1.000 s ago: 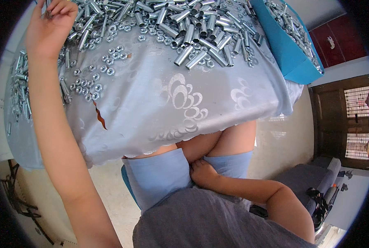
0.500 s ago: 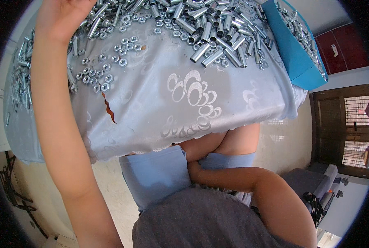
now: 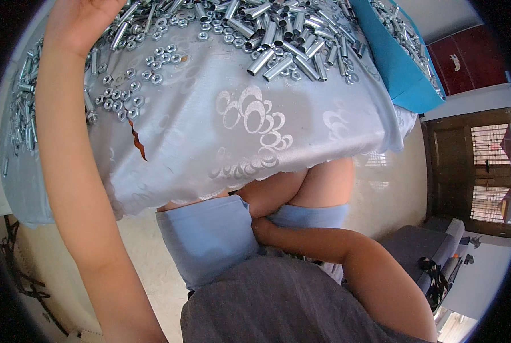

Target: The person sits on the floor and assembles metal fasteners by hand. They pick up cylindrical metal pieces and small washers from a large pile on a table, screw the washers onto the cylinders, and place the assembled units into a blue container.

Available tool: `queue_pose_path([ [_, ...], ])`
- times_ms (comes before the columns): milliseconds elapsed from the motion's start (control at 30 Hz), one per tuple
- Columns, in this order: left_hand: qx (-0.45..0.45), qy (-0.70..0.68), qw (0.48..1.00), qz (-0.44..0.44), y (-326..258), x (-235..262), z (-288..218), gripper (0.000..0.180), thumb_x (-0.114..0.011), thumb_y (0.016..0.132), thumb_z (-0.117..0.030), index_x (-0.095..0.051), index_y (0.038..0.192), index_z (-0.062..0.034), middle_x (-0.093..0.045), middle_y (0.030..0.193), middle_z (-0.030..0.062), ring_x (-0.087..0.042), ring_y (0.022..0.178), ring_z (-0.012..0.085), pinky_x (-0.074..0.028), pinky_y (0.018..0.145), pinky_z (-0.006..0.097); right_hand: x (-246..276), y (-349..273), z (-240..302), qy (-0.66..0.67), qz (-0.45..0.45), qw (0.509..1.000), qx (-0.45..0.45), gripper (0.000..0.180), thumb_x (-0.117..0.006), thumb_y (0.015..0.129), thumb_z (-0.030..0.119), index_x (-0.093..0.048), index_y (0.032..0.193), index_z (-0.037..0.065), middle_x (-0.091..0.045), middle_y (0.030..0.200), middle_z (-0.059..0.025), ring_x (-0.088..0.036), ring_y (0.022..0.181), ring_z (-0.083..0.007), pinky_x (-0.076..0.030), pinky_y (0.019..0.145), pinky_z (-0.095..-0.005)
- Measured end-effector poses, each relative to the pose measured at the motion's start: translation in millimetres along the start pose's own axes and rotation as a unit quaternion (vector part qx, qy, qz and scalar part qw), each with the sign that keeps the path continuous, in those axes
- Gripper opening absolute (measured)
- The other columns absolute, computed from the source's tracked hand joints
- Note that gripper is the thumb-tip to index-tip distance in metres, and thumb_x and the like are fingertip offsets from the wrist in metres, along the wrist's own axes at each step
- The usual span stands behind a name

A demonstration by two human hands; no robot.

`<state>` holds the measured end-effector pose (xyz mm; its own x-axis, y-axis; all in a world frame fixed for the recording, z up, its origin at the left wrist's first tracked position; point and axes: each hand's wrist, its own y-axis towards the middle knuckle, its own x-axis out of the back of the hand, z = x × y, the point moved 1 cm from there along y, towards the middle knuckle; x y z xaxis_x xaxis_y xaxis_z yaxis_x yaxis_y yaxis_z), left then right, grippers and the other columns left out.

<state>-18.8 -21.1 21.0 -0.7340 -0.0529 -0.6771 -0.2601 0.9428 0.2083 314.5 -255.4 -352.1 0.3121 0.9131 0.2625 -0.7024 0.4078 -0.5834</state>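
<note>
My left hand (image 3: 82, 24) reaches over the far left of the table; its fingers run off the top edge, so what they hold, if anything, is out of sight. Near it lie loose hex nuts (image 3: 118, 103) and bolts (image 3: 25, 120). A heap of shiny metal tubes (image 3: 278, 43) spreads across the far middle, mixed with more nuts. My right hand (image 3: 260, 230) rests in my lap between my thighs, its fingers hidden by my leg and shorts.
A silvery patterned tablecloth (image 3: 181, 137) covers the table and has a brown tear-like streak near the nuts. A blue box (image 3: 390, 74) full of metal parts stands at the far right. Beyond are a grey sofa (image 3: 410, 246) and a wooden door (image 3: 452, 166).
The whole view has shifted slightly, so the table and its parts sit a little further up and left. Both arms keep nearly the same pose.
</note>
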Motion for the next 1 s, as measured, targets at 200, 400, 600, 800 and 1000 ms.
queue_pose_path([
  [200,0.049,-0.033,0.997,0.056,14.6,30.0,-12.1,0.017,-0.051,0.086,-0.017,-0.051,0.091,-0.0014,-0.037,0.063,-0.0018,-0.036,0.057,0.0086,-0.031,0.056,0.022,-0.7,1.0,7.8,-0.263,-0.048,0.961,0.068,0.032,-0.047,0.081,0.019,-0.053,0.108,0.003,-0.048,0.118,-0.0171,-0.045,0.107,-0.0327,-0.035,0.091,-0.0386],
  [400,0.083,-0.051,0.995,0.014,14.8,16.9,0.0,0.018,-0.051,0.087,-0.016,-0.05,0.094,-0.0006,-0.036,0.065,-0.0017,-0.034,0.057,0.0083,-0.03,0.054,0.021,4.7,-10.9,11.4,-0.301,-0.027,0.952,-0.042,0.037,-0.052,0.077,0.02,-0.05,0.109,0.0,-0.056,0.1,-0.0238,-0.056,0.093,-0.0324,-0.045,0.079,-0.0401],
  [600,0.089,-0.065,0.994,0.012,5.4,5.9,4.5,0.019,-0.057,0.082,-0.016,-0.052,0.091,0.0003,-0.039,0.064,-0.0012,-0.036,0.057,0.0082,-0.033,0.053,0.021,78.3,-79.3,130.3,-0.21,-0.086,0.971,-0.076,0.034,-0.044,0.082,0.029,-0.056,0.094,-0.001,-0.058,0.096,-0.022,-0.056,0.084,-0.0383,-0.044,0.076,-0.0445],
  [800,0.113,-0.06,0.991,-0.029,-6.2,-15.0,9.9,0.017,-0.055,0.084,-0.018,-0.051,0.089,-0.0022,-0.036,0.062,-0.0021,-0.034,0.055,0.0081,-0.031,0.051,0.021,166.8,-126.1,231.6,-0.122,0.019,0.991,0.055,0.032,-0.049,0.083,0.032,-0.054,0.082,0.001,-0.056,0.068,-0.0217,-0.057,0.065,-0.0361,-0.044,0.061,-0.0437],
  [1000,0.132,-0.013,0.99,-0.054,-0.9,1.6,10.5,0.021,-0.06,0.08,-0.021,-0.053,0.087,-0.0023,-0.039,0.061,-0.0036,-0.037,0.054,0.0074,-0.032,0.049,0.022,257.0,-95.3,337.6,-0.149,-0.23,0.951,0.145,0.031,-0.055,0.082,0.03,-0.056,0.074,0.0,-0.048,0.051,-0.0133,-0.05,0.047,-0.0185,-0.039,0.047,-0.0318],
])
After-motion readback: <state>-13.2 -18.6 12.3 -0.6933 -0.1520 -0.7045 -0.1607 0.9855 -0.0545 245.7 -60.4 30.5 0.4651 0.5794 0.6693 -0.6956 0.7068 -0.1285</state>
